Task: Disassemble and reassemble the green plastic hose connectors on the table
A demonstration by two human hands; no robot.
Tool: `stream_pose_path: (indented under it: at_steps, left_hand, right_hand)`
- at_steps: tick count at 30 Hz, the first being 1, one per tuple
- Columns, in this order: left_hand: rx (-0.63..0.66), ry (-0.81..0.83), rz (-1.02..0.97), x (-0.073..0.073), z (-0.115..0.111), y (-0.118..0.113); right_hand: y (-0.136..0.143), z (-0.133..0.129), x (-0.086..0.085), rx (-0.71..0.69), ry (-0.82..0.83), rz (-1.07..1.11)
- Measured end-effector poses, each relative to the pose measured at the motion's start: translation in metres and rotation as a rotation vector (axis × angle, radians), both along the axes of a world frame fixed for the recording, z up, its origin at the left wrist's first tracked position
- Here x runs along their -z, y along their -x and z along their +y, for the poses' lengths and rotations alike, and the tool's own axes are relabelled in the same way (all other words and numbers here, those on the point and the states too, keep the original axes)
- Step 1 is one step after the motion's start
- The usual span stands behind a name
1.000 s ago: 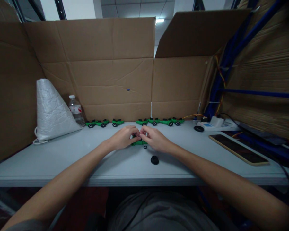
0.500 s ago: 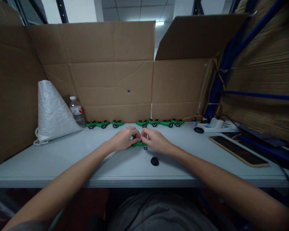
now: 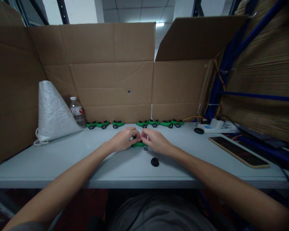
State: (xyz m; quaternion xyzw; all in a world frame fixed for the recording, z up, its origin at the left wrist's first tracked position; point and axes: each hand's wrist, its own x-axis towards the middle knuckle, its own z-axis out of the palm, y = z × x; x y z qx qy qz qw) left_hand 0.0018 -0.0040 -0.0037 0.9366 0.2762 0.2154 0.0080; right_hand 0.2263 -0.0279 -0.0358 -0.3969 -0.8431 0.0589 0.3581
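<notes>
My left hand [image 3: 125, 139] is closed at the middle of the table, thumb and fingers pinched on a green toy car [image 3: 138, 145]. A dark bit shows between those fingers. Against its fingertips, my right hand [image 3: 156, 141] is pinched too; whatever it grips is hidden. The car lies low under both hands, mostly covered from above. A small dark ring [image 3: 145, 149] lies just in front of it. Closer to the table's front edge is a round black piece [image 3: 154, 162], apart from both hands.
Several green toy cars [image 3: 167, 124] line the back of the white table [image 3: 106, 170], by the cardboard wall [image 3: 113, 73]. At left stand a silvery bag [image 3: 54, 112] and a water bottle [image 3: 77, 112]. A phone [image 3: 238, 151], power strip [image 3: 213, 126] and black disc [image 3: 198, 130] lie right.
</notes>
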Motion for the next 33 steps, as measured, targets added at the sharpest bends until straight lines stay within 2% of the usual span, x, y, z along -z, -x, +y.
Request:
stream_pose_path:
  at_steps: [33]
  left_hand:
    - [0.032,-0.007,-0.009,-0.0031,-0.0026,0.0011]
  right_hand:
    - [-0.0018,0.0004,0.0016,-0.037,-0.035,-0.039]
